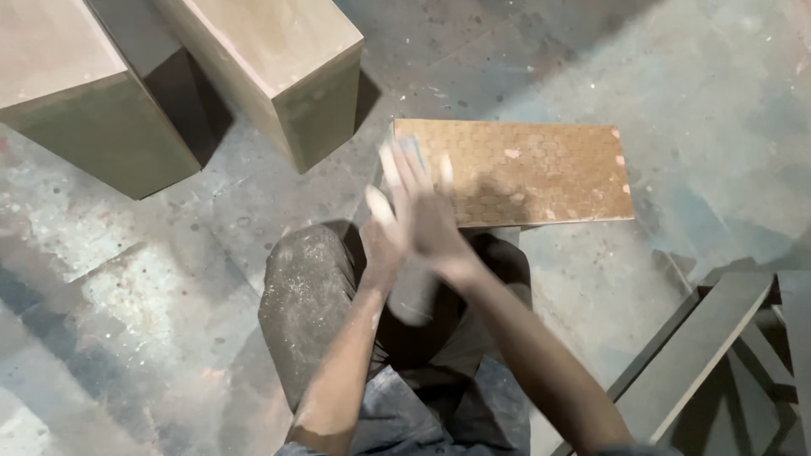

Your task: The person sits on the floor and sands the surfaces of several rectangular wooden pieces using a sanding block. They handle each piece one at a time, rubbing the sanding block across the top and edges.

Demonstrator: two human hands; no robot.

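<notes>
My right hand (422,207) is raised in front of me, fingers spread and blurred by motion, with pale dust on the fingertips. My left hand (382,253) sits just under and behind it, palm against the right hand, mostly hidden. Neither hand holds anything that I can see. Just beyond the fingers lies a flat brown board (541,173) with a woven-looking pattern and pale chips on its surface. My dusty dark trouser knee (306,287) is bent below the hands.
Two large plain brown box-shaped blocks (279,63) (76,93) stand at the upper left on the dusty concrete floor (144,287). Grey flat panels (710,346) lean at the lower right.
</notes>
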